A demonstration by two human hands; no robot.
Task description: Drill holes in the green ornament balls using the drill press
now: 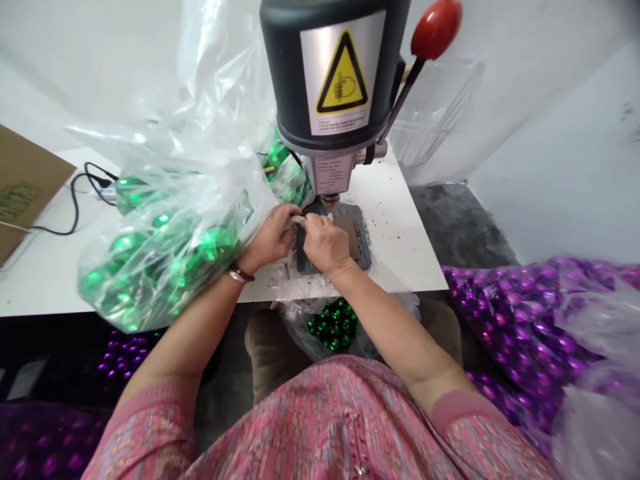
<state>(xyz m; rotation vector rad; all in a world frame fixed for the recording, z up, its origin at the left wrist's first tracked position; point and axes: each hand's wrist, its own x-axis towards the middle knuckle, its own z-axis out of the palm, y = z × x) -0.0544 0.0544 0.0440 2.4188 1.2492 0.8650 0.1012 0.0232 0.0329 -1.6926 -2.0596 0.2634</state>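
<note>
Under the black cylindrical head of a bench drill press (333,73), we have both bare hands together at a dark grey rubber-edged plate (364,248) with a flat tan pad (349,235) on it. Our left hand (270,239), a brown-and-metal bracelet (241,274) on its wrist, and our right hand (327,245) are both curled inward, fingers meeting on a small pale piece (298,219) just below the steel spindle tip (330,202). It looks pinched from both sides, but it is too small and too covered to identify, and we cannot tell how firm the grip is. Its place: between our hands, over the near edge of the plate. Red ball-topped lever (436,30) sits raised at the right of the head. White table (400,253) carries dark specks around the plate. Left of our hands, a clear plastic bag (165,247) of shiny green baubles slumps against the table edge. Green beads (333,325) lie in a bag in our lap, purple baubles in a bag (520,320) to the right.
</note>
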